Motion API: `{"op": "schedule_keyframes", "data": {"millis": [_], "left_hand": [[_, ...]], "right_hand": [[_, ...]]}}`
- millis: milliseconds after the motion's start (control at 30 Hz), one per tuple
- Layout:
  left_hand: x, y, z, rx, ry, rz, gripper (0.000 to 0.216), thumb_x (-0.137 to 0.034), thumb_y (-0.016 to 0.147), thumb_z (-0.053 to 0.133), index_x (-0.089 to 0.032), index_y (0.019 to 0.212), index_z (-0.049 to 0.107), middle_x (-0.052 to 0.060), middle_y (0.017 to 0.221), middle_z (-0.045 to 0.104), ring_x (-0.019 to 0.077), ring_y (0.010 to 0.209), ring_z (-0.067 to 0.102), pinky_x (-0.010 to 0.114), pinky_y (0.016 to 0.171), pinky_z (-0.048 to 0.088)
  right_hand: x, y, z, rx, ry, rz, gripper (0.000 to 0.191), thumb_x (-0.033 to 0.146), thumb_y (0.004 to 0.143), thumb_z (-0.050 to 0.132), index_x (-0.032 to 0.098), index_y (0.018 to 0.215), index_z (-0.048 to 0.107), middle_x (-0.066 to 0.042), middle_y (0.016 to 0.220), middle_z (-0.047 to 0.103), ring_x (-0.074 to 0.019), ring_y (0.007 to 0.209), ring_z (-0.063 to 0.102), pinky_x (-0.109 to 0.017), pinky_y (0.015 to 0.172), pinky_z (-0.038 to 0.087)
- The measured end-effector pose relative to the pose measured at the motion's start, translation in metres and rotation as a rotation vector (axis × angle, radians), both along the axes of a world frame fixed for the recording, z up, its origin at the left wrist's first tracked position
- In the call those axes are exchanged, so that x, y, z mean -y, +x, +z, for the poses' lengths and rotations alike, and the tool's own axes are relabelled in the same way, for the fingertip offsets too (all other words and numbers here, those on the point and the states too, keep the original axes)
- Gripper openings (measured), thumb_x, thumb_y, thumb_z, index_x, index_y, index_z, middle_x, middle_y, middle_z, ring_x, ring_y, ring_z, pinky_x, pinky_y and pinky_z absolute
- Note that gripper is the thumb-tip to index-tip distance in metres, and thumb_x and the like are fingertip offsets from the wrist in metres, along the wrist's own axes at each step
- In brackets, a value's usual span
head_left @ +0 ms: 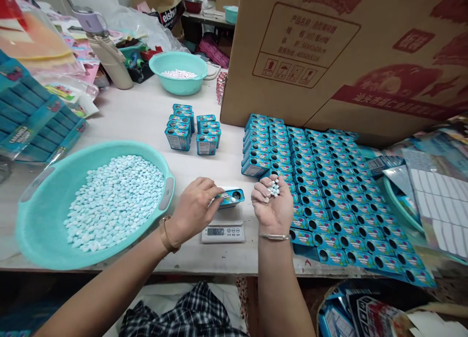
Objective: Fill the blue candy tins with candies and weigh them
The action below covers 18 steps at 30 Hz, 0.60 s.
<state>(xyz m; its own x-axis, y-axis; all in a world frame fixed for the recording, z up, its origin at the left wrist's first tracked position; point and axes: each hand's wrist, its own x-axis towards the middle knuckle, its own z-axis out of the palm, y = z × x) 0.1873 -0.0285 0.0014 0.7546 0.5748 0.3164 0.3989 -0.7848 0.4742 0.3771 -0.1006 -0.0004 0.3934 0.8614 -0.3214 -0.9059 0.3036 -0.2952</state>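
Observation:
My left hand [193, 205] pinches a small blue candy tin [233, 197] that lies on a white digital scale [223, 228]. My right hand [271, 203] is cupped palm up just right of the tin, holding a little heap of pale tablets [273, 189]. A big teal basin [40, 215] at my left is full of the same pale blue and white tablets [115, 200]. Rows of open blue tins [329, 200] lie flat at my right. A small group of upright tins [192, 129] stands behind the scale.
A large cardboard box [329, 49] stands at the back right. A smaller teal bowl [178, 72] with tablets sits at the back, beside a beige bottle [109, 54]. Blue packaging trays [32, 117] lie at the far left, sticker sheets [438, 200] at the far right.

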Motion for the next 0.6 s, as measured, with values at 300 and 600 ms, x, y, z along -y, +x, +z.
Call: {"op": "schedule_keyframes", "data": {"millis": [300,600], "left_hand": [[-0.004,0.012,0.002,-0.259,0.076,-0.016,0.023,-0.024,0.095,0.048,-0.017,0.087,0.069,0.007,0.083,0.061,0.0243,0.088,0.052,0.041,0.082,0.045],[-0.029,-0.034,0.036,-0.085,0.218,0.198,0.019,-0.027,0.095,0.048,-0.019,0.096,0.065,0.007,0.096,0.064,0.0239,0.093,0.057,0.04,0.086,0.047]], "right_hand": [[-0.006,-0.007,-0.001,-0.032,-0.042,-0.012,0.02,0.028,0.096,0.041,0.02,0.08,0.05,0.006,0.063,0.044,-0.0058,0.044,0.037,-0.015,0.036,0.027],[0.005,0.0,-0.008,-0.057,-0.103,-0.096,0.015,0.025,0.091,0.05,0.02,0.077,0.05,0.006,0.063,0.045,-0.0056,0.047,0.042,-0.015,0.042,0.036]]}}
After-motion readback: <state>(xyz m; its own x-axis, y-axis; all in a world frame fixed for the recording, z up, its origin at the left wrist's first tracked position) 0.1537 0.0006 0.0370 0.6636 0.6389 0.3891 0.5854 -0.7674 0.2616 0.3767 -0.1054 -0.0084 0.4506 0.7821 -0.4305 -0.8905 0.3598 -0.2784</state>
